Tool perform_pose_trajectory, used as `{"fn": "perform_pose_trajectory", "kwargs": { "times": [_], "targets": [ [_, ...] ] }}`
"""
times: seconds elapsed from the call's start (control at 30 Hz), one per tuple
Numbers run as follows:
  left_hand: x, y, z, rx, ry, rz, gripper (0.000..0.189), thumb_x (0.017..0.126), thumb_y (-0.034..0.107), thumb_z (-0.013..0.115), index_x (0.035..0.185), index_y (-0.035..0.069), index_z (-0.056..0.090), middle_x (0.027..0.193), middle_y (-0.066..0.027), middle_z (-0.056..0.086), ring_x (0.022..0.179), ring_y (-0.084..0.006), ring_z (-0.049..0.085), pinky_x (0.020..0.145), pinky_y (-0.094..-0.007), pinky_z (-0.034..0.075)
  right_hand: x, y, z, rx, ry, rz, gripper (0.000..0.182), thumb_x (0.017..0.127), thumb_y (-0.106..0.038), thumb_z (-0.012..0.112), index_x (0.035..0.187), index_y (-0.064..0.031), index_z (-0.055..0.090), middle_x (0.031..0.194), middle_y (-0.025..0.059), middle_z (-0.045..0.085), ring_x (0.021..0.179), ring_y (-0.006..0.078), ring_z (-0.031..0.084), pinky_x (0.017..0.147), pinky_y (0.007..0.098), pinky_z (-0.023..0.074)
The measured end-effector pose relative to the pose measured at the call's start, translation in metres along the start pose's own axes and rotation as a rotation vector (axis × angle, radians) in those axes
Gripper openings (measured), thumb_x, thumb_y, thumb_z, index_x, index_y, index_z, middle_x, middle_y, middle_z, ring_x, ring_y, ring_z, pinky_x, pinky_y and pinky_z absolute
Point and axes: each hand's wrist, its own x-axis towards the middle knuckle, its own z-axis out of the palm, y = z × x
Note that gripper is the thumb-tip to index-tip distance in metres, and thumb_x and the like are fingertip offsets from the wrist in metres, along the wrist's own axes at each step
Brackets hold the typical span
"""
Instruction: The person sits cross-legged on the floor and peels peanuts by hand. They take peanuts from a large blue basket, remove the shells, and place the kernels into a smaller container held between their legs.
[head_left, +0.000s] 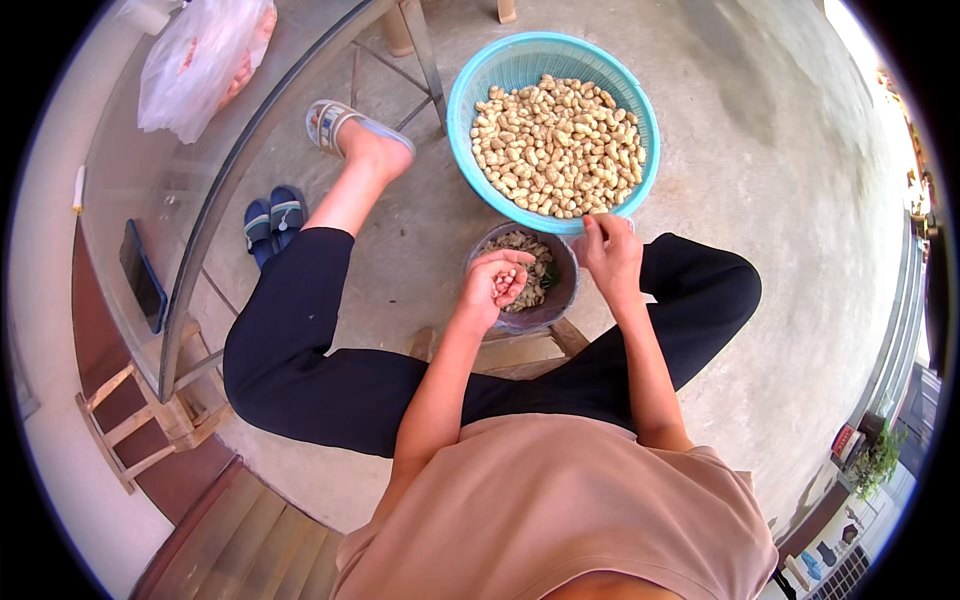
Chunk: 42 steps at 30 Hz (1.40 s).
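Shelled peanut kernels (504, 283) lie in my cupped left hand (491, 289), which is over a lined bucket (568, 274) holding empty peanut shells (534, 294) and something green. My right hand (613, 259) is at the near rim of a turquoise plastic basket (459, 142), its thumb and fingertips close together just by the rim. Whether anything small sits between those fingertips cannot be told. Inside the basket is a broad heap of unshelled peanuts (559, 146).
A glass-topped table (247, 127) to the left bears a plastic bag (199, 67) with pinkish contents and a phone (142, 274). Blue slippers (274, 217) rest on the concrete floor below. A wooden stool (161, 416) stands at the lower left. Potted greenery (877, 457) is far right.
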Motion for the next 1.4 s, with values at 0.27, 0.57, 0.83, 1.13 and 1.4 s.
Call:
{"fn": "perform_pose_trajectory", "kwargs": {
  "times": [0.27, 0.57, 0.83, 1.13, 1.4],
  "targets": [
    [-0.003, -0.001, 0.004, -0.063, -0.102, -0.034, 0.033, 0.094, 0.019, 0.049, 0.104, -0.01, 0.062, 0.064, -0.0023, 0.055, 0.048, -0.0045, 0.043, 0.037, -0.0166, 0.028, 0.065, 0.036, 0.009, -0.281, 0.072, -0.234, 0.011, 0.073, -0.005, 0.066, 0.082, -0.0091, 0.07, 0.081, 0.0103, 0.059, 0.081, 0.0303, 0.058, 0.073, 0.0393, 0.0487],
    [-0.006, 0.003, 0.01, 0.042, -0.121, -0.01, 0.031, 0.096, 0.022, 0.052, 0.105, -0.005, 0.064, 0.067, -0.0033, 0.059, 0.048, -0.003, 0.046, 0.036, -0.0143, 0.027, 0.085, 0.033, 0.01, -0.328, -0.09, -0.331, 0.018, 0.066, -0.004, 0.07, 0.084, -0.0081, 0.068, 0.087, 0.0098, 0.058, 0.089, 0.0302, 0.057, 0.077, 0.04, 0.0483],
    [-0.01, 0.003, 0.017, -0.01, 0.028, 0.079, 0.031, 0.092, 0.021, 0.061, 0.114, -0.001, 0.064, 0.066, 0.0038, 0.052, 0.049, -0.0008, 0.039, 0.039, -0.0139, 0.026, 0.06, 0.001, 0.005, -0.093, -0.045, -0.381, 0.022, 0.074, -0.003, 0.07, 0.09, -0.0021, 0.057, 0.085, 0.0106, 0.061, 0.075, 0.0252, 0.059, 0.064, 0.0355, 0.0473],
    [-0.015, 0.0, 0.03, 0.107, 0.175, 0.331, 0.034, 0.088, 0.019, 0.068, 0.116, 0.0, 0.064, 0.064, 0.0065, 0.049, 0.049, 0.0002, 0.036, 0.041, -0.0161, 0.025, -0.017, -0.046, 0.018, 0.515, -0.386, -0.031, 0.015, 0.082, -0.002, 0.068, 0.09, -0.0016, 0.055, 0.077, 0.0094, 0.066, 0.071, 0.0217, 0.066, 0.06, 0.0299, 0.05],
    [-0.018, 0.007, 0.03, 0.161, 0.071, 0.362, 0.03, 0.088, 0.016, 0.067, 0.112, -0.001, 0.066, 0.063, 0.0057, 0.053, 0.05, 0.0002, 0.038, 0.042, -0.0165, 0.026, -0.016, -0.026, 0.018, 1.154, -0.613, 0.597, 0.022, 0.086, -0.006, 0.066, 0.103, 0.0008, 0.055, 0.09, 0.0066, 0.066, 0.077, 0.0074, 0.06, 0.063, 0.0195, 0.0435]
  ]
}}
